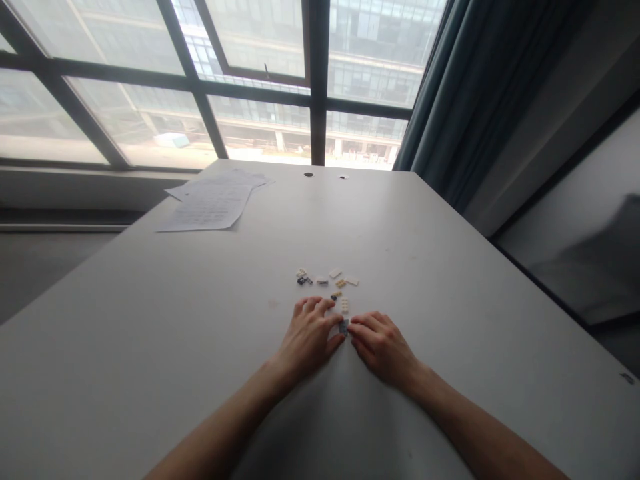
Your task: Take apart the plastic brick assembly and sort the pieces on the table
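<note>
My left hand [309,332] and my right hand [381,344] rest side by side on the white table [150,333], fingertips meeting. Between them they pinch a small dark grey building-block piece [344,327]. Just beyond the fingers lies a scatter of several tiny bricks: a tan studded one [345,305], a small dark-and-tan one [335,295], pale flat plates [351,281], and a dark piece [303,281] at the left of the group.
Printed paper sheets [213,200] lie at the table's far left corner. Two cable holes [309,175] sit near the far edge under the window. A teal curtain [470,100] hangs at the right. A small dark item [627,378] lies near the right edge.
</note>
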`<state>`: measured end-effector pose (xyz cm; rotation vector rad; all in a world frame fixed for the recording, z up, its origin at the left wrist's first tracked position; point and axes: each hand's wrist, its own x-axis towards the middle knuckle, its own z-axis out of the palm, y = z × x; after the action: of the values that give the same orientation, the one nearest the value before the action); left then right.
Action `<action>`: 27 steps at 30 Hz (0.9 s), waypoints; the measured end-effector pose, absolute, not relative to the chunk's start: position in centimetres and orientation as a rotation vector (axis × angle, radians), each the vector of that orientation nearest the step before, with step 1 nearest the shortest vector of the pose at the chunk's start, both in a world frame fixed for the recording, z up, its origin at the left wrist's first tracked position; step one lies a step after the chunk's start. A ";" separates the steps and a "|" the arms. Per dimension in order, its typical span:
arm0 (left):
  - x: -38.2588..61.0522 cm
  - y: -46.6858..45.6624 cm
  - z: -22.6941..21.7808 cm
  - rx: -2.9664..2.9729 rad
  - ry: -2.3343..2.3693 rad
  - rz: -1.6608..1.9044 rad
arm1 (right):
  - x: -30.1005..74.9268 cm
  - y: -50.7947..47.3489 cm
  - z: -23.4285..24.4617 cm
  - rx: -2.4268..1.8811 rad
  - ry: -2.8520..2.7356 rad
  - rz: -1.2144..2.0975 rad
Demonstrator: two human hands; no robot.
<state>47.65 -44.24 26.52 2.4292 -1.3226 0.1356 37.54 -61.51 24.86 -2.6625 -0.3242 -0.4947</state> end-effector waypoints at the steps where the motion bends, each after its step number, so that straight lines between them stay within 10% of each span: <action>1: 47.6 -44.3 26.5 2.429 -1.325 0.135 | 37.5 -61.5 24.9 -2.663 -0.325 -0.498; 27: 52.0 -36.0 25.6 2.344 -1.363 0.210 | 37.6 -61.4 24.5 -2.651 -0.344 -0.502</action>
<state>52.03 -35.96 25.64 2.3440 -1.3626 0.2103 37.55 -61.40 24.54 -2.6511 -0.3435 -0.5022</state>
